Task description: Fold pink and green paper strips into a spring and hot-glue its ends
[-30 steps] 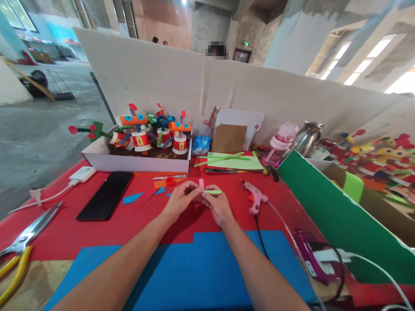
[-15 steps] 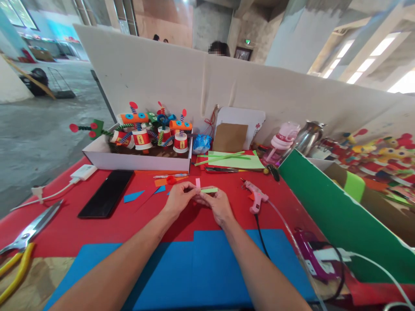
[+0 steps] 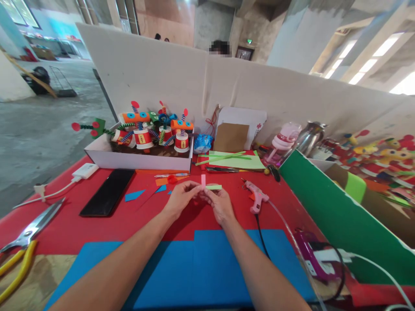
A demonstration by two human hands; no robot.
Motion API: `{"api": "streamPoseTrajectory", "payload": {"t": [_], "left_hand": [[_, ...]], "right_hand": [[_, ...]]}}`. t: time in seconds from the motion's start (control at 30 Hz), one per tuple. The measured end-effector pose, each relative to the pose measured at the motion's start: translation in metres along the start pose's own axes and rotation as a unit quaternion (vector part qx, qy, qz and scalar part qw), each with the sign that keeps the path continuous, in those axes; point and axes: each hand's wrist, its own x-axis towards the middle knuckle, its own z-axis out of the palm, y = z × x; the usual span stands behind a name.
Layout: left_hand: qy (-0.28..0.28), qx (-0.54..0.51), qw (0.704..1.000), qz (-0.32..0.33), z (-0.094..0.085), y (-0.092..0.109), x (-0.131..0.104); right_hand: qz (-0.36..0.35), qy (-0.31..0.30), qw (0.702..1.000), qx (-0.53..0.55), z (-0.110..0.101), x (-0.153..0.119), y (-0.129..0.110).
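My left hand [image 3: 182, 199] and my right hand [image 3: 221, 204] meet above the red table cover [image 3: 149, 229], with the fingers of each pinched together. Between their fingertips a pink paper strip [image 3: 203, 180] stands upright, and a light green paper strip [image 3: 214, 187] points to the right from it, so the two form a corner. Both hands grip the strips where they meet; the joint itself is partly covered by fingers. To the right of my right hand lies a pink glue gun [image 3: 256, 198]. Blue paper scraps [image 3: 135, 195] lie to the left of my left hand.
Scissors [image 3: 39, 222] and a black phone [image 3: 107, 192] lie left. A white box [image 3: 139, 160] of paper-cup figures stands behind, beside green paper strips [image 3: 240, 159]. On the right are a green-sided box [image 3: 337, 211], a purple power strip [image 3: 316, 255] and cables. Blue sheets [image 3: 214, 272] lie in front.
The pink strip has shifted slightly right and now stands straighter at the end of the green strip. Both hands keep their pinch, and the view has moved a little.
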Motion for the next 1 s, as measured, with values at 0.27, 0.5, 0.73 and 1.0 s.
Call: {"api": "streamPoseTrajectory", "payload": {"t": [0.27,0.5,0.73,1.0], "left_hand": [[0.003,0.004,1.000,0.008,0.001,-0.002,0.000],[0.035,0.051,0.998,0.015,0.000,0.000,-0.001],[0.076,0.089,0.993,0.030,-0.004,-0.004,0.004],[0.050,-0.034,0.998,-0.005,-0.003,0.003,0.001]], "right_hand": [[-0.005,-0.015,1.000,-0.025,0.001,-0.001,0.000],[-0.019,0.031,0.992,-0.124,0.003,-0.005,-0.004],[-0.023,0.071,0.985,-0.158,0.001,-0.005,-0.009],[-0.056,0.141,0.988,-0.001,-0.009,0.005,-0.012]]}}
